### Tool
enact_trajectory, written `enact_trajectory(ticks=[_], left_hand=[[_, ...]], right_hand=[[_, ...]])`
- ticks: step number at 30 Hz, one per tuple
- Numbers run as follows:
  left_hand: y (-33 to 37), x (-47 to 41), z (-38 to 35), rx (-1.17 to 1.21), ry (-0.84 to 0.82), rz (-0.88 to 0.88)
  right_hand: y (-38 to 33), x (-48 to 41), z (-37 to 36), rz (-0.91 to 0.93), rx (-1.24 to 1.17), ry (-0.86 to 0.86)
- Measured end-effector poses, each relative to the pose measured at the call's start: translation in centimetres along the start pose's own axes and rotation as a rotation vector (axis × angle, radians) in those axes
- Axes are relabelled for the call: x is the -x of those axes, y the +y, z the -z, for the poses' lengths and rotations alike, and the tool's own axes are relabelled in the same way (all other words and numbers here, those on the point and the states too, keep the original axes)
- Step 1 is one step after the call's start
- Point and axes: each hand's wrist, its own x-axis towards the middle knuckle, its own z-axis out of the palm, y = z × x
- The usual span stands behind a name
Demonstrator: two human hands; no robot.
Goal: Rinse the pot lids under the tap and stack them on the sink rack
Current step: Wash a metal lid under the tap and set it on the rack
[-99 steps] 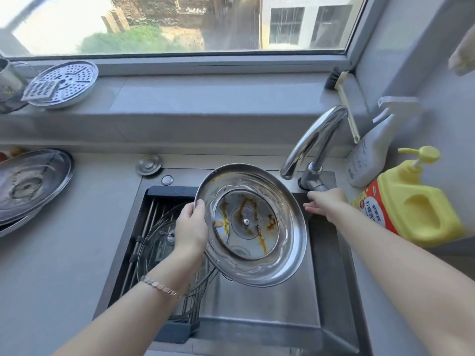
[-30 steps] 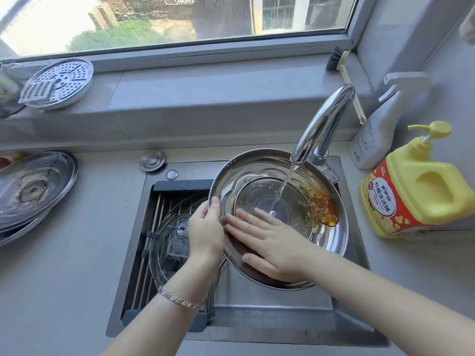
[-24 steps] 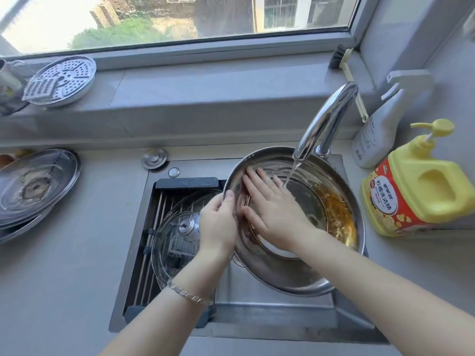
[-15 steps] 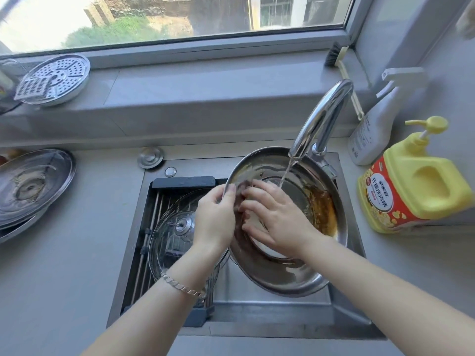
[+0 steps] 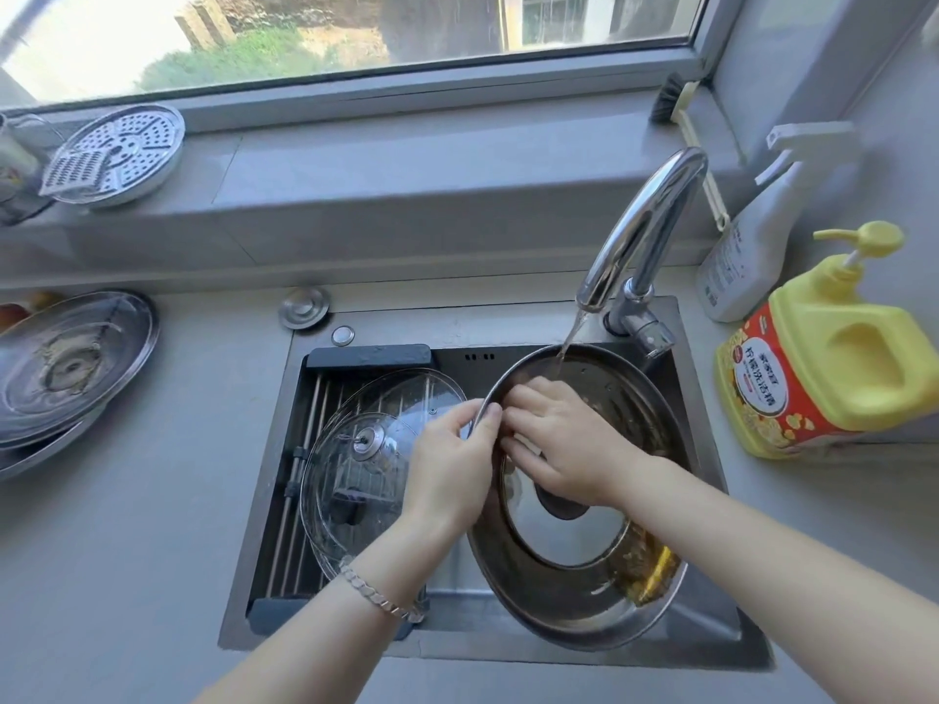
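A wide window (image 5: 355, 33) ran across the top of the frame, daylight flooding in over greenery outside. Beneath it lay a grey ledge (image 5: 406, 165), a matching counter (image 5: 127, 576) at lower left, a pale wall (image 5: 894, 83) at upper right.

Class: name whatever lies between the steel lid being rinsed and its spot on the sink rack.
A clear glass lid already lies across the black-framed sink rack, directly left of the round steel lid; the left hand grips that rim between them.

The jug (image 5: 838, 358) at three o'clock bears Chinese characters, too blurred to read. Print on the spray bottle (image 5: 747, 251) at two o'clock is illegible.
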Motion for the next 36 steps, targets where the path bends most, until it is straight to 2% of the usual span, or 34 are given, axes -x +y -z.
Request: enact_trajectory(ticks=[2, 3, 6, 7, 10, 12, 14, 16, 21, 24, 27, 29, 30, 33, 36], left_hand=[[0.0, 0.0, 0.0, 0.033, -0.013, 0.022], [0.1, 0.0, 0.1, 0.045, -0.008, 0.037], [0.1, 0.0, 0.5, 0.069, 0.076, 0.072], [0.2, -0.1, 0.6, 0.077, 0.106, 0.076], [0.4, -0.3, 1.1, 0.074, 0.111, 0.084], [0.9, -0.2, 1.3, 0.024, 0.090, 0.072], [1.9, 0.1, 1.5, -0.097, 0.074, 0.034], [3.2, 0.3, 1.4, -0.313, 0.073, -0.029], [6.7, 0.0, -0.7, -0.873, -0.003, -0.091], [7.8, -0.4, -1.9, -1.042, -0.058, -0.087], [7.7, -0.9, -1.4, -0.982, -0.112, -0.039], [7.0, -1.1, -0.4, -0.820, -0.122, -0.004], [6.4, -1.0, 0.0, -0.720, -0.120, 0.005], [5.1, 0.0, 0.7, -0.475, -0.099, -0.027], [4.2, 0.7, 0.5, -0.360, -0.039, -0.087]], right_hand=[[0.5, -0.2, -0.2, 0.039, -0.018, 0.005], [1.2, -0.3, -0.1, -0.029, -0.056, 0.032], [3.8, -0.1, 0.1, -0.408, -0.205, 0.169], [3.8, 0.1, -0.1, -0.463, -0.213, 0.172], [2.1, 0.4, -1.0, -0.428, -0.151, 0.085], [2.1, 0.5, -1.1, -0.476, -0.192, 0.067], [2.8, 1.1, -1.0, -0.646, -0.295, 0.075], [3.1, 2.2, -1.1, -0.764, -0.305, 0.036], [2.2, 4.5, -2.5, -0.902, -0.210, -0.093], [0.9, 4.6, -3.1, -0.939, -0.228, -0.181], [-1.2, 4.0, -3.9, -0.901, -0.413, -0.152], [-2.0, 3.0, -4.5, -0.873, -0.588, -0.063], [-1.9, 2.5, -4.7, -0.916, -0.647, 0.012], [-0.2, 1.0, -4.2, -1.084, -0.611, 0.315], [0.7, -0.3, -3.6, -0.983, -0.528, 0.401]])
